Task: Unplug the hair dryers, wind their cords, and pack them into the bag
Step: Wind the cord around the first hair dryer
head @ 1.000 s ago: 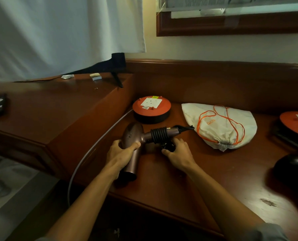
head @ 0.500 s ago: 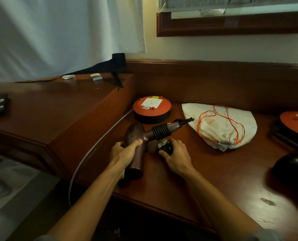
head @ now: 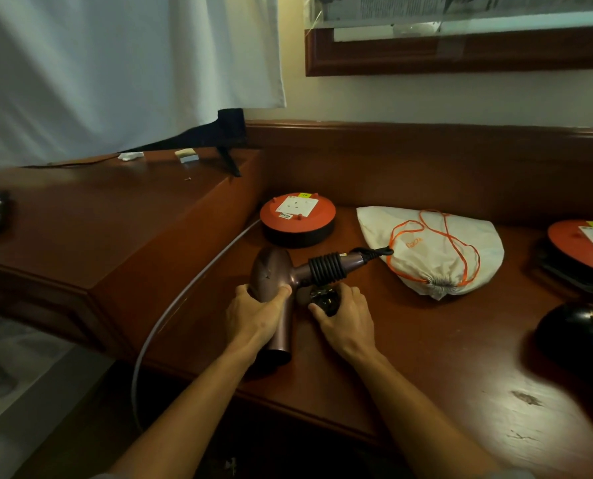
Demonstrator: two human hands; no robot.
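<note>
Two bare hands are working at a dark wooden worktop (head: 426, 357), both engaged on one bronze-brown hair dryer (head: 271, 274). The left hand (head: 253, 314) is gripping the dryer's barrel, fingers curled round it and the thumb pressing near the junction with the handle; the barrel's open end is pointing toward the near edge of the worktop. The handle is projecting to the right, and a black cord (head: 324, 269) is sitting in tight coils around it, with the strain relief trailing off the handle's tip toward the bag. The right hand (head: 345, 319) is holding the black plug (head: 322, 299) just below the coils, fingers curled over it. A white drawstring bag (head: 436, 252) with an orange cord is lying just beside the handle's tip, its gathered mouth facing the near side; its contents cannot be told. An orange-topped round socket reel (head: 297, 219) is standing behind the dryer, apart from it, and a grey cable (head: 184, 305) is running from it down over the worktop's left edge. A second reel (head: 578, 247) is showing at the far right, and a dark rounded object (head: 575, 333), too dim to identify, is resting nearer.
</note>
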